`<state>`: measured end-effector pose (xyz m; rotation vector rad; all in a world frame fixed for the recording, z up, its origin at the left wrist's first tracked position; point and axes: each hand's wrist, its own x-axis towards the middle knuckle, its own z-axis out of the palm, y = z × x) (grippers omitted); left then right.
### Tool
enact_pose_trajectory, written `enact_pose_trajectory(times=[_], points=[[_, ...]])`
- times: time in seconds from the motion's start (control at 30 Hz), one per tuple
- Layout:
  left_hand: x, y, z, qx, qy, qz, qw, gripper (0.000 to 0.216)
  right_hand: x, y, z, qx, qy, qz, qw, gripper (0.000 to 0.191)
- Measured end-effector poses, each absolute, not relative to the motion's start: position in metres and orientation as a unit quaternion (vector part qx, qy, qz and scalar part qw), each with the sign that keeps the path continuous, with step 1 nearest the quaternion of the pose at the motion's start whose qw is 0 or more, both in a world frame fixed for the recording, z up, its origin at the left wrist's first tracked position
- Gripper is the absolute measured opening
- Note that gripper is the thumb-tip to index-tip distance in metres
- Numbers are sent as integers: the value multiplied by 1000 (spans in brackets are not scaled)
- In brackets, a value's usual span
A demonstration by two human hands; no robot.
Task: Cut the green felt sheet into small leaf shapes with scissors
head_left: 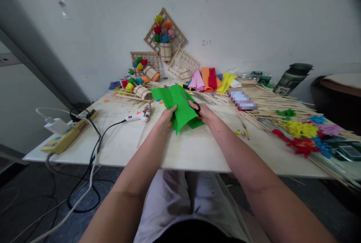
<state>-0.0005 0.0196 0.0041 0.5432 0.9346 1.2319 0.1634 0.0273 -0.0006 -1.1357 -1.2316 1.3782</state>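
A folded green felt sheet [176, 104] is held up over the middle of the table. My left hand [167, 116] pinches its lower left edge, fingers closed on the felt. My right hand [203, 112] grips black-handled scissors [191, 103], whose blades lie across the green sheet.
A white glue gun [139, 116] lies left of the hands. A yellow power strip [69, 132] with cables sits at the table's left edge. Bamboo sticks [279, 104], felt flowers [303, 135], felt rolls [210, 79] and stick lattices [165, 38] crowd the back and right.
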Motion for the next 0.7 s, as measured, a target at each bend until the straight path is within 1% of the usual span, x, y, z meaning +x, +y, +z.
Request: enact_pose_trajectory(times=[0.1, 0.23, 0.37, 0.47, 0.53, 0.6, 0.7], points=[[0, 21, 2, 242, 415, 548, 685, 42, 162, 27, -1, -470, -485, 557, 483, 56], [-1, 22, 1, 245, 414, 539, 692, 45, 161, 27, -2, -442, -466, 581, 500, 52], [-11, 20, 7, 252, 353, 535, 725, 44, 163, 23, 0, -419, -449, 612, 499, 49], [-22, 19, 11, 257, 310, 544, 736, 61, 167, 18, 3, -422, -449, 615, 493, 45], [-28, 22, 12, 255, 315, 551, 730, 65, 169, 15, 4, -421, -453, 618, 486, 44], [-30, 27, 10, 242, 313, 566, 723, 60, 170, 13, 5, -421, -458, 620, 478, 43], [-27, 35, 5, 215, 317, 592, 709, 47, 170, 12, 4, -427, -468, 617, 466, 41]])
